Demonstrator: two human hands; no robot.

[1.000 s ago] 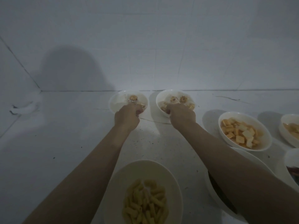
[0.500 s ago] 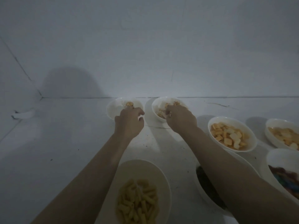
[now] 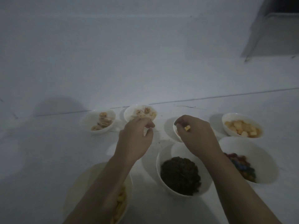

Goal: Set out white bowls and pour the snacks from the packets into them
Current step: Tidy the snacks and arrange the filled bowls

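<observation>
Head view, dim light, and I'm looking down at a white counter (image 3: 48, 151) crowded with white bowls. Far left, a bowl (image 3: 90, 125) holds a small stack of pale round crackers (image 3: 103, 121). Just beside it, a second bowl (image 3: 129, 113) shows a few more crackers (image 3: 146, 111) scattered inside. My left hand (image 3: 135, 140) hangs right at that bowl's near rim, fingers curled and thumb close to the fingertips; whether it pinches anything I cannot tell.

My right hand (image 3: 196, 136) sits over a third bowl (image 3: 175, 134), which it mostly hides, and its fingers are clamped on one small orange cube (image 3: 187, 127). Far right at the back, a bowl (image 3: 226, 125) is filled with orange and pale cube snacks (image 3: 241, 130).

Nearer to me, the middle bowl (image 3: 163, 183) carries a dark brown crumbly heap (image 3: 180, 173). Right of it, partly behind my right forearm, another bowl (image 3: 258, 152) holds multicoloured candies (image 3: 242, 165). At the lower left, a bowl (image 3: 84, 177) of yellow stick snacks (image 3: 120, 202) lies under my left forearm. Crumbs (image 3: 161, 141) speckle the counter between the hands.
</observation>
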